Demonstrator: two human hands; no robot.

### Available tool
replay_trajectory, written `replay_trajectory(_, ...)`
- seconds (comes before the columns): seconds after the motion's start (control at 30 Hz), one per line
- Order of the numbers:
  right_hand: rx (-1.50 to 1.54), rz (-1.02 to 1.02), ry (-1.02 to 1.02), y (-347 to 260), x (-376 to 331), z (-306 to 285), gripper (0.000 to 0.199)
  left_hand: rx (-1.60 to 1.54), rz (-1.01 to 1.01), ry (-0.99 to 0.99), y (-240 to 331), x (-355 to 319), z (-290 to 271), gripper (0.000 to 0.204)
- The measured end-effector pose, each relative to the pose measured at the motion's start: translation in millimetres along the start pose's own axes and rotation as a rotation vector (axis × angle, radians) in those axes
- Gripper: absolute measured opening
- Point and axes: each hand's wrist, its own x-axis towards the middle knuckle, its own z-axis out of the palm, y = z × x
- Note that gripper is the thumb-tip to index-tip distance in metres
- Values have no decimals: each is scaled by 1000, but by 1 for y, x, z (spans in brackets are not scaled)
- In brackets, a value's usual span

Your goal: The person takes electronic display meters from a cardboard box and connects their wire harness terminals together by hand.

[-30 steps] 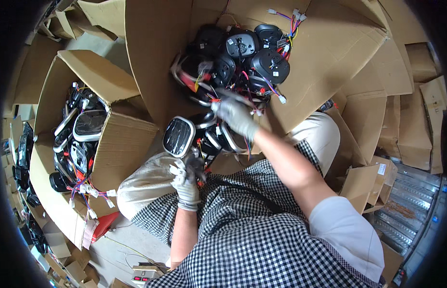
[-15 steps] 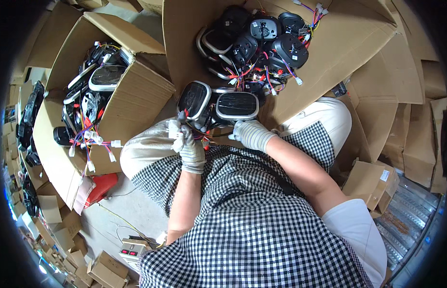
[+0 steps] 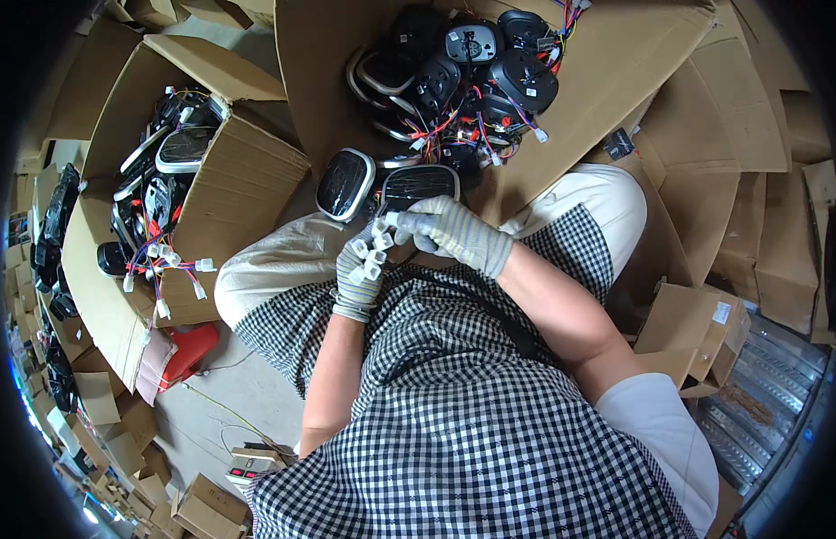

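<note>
Several white plastic connectors [image 3: 373, 263] bunch up in my left hand [image 3: 353, 286], its gloved fingers closed around them. My right hand [image 3: 467, 238], in a striped glove too, reaches across from the right. Its fingers pinch a white connector beside the bunch, near the left fingertips. Just beyond my hands lie a black panel with a silver rim [image 3: 345, 185] on the left and a second rimmed panel [image 3: 418, 183] on the right, partly behind my right fingers. Wires below the panels are mostly hidden by my hands.
A large cardboard box [image 3: 606, 67] ahead holds black panels [image 3: 524, 81] with coloured wires. Another carton [image 3: 247, 166] at left contains similar wired panels [image 3: 186, 148]. A red object [image 3: 191, 350] and a box with red switches [image 3: 247, 471] are on the floor at left. A small carton [image 3: 683, 332] stands right.
My right hand has left the right panel's lower edge and moved left to the connectors. The bunch in my left hand now shows clearly. The whole view has shifted slightly.
</note>
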Motion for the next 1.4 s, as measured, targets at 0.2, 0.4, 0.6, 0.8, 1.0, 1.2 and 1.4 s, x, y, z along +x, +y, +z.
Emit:
replay_trajectory(0.2, 70, 135, -18, 19, 3, -16, 21, 568, 179, -56, 22, 9, 3, 38)
replay_trajectory(0.4, 254, 221, -69, 19, -13, -19, 21, 686, 321, -121, 35, 7, 2, 39)
replay_trajectory(0.6, 6, 243, -72, 41, -5, -26, 29, 5, -36, -275, 37, -5, -4, 22)
replay_trajectory(0.8, -1, 260, -116, 44, -4, -28, 25, -26, -104, -277, 20, -8, -1, 22)
replay_trajectory(1.0, -67, 254, -153, 55, 2, -33, 37, -20, -81, -273, 20, -10, -1, 21)
replay_trajectory(1.2, -68, 259, -130, 49, 4, -30, 29, -41, -65, -345, 9, -6, -2, 23)
replay_trajectory(1.4, -257, 318, -110, 17, -1, -24, 35, 186, 39, -296, 23, 1, -2, 16)
